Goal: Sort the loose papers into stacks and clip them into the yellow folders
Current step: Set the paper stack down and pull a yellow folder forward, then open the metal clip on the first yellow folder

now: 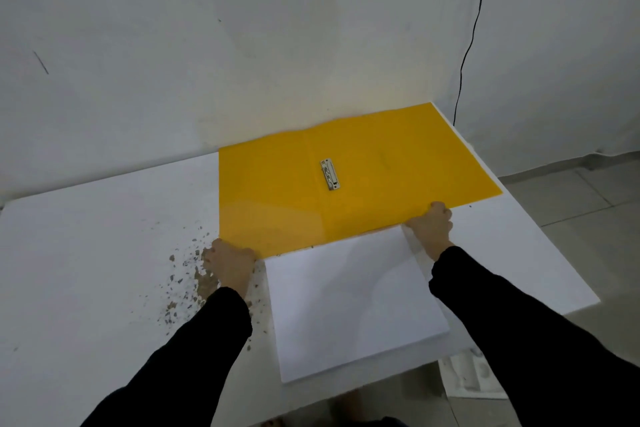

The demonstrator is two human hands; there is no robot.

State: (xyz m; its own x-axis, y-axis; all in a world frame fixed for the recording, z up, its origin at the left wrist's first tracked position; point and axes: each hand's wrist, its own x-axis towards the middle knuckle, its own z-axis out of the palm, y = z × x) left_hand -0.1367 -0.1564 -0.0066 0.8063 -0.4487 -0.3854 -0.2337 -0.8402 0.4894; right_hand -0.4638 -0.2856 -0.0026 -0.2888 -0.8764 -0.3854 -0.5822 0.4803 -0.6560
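Note:
A yellow folder [363, 180] lies open and flat on the white table, its far edge against the wall. A metal clip [330, 174] sits beside its centre fold. My left hand [229, 263] grips the folder's near left corner. My right hand [432, 225] grips the near edge of the folder's right half. A stack of white papers [353, 305] lies just in front of the folder between my arms, its near corner sticking out over the table's front edge. The folder's near edge overlaps the top of the stack.
The white table [86, 270] has a patch of chipped, brown-flecked surface [187, 274] beside my left hand. A black cable [467, 52] hangs down the wall at the right. Printed paper [467, 374] lies on the tiled floor below the table's right front corner.

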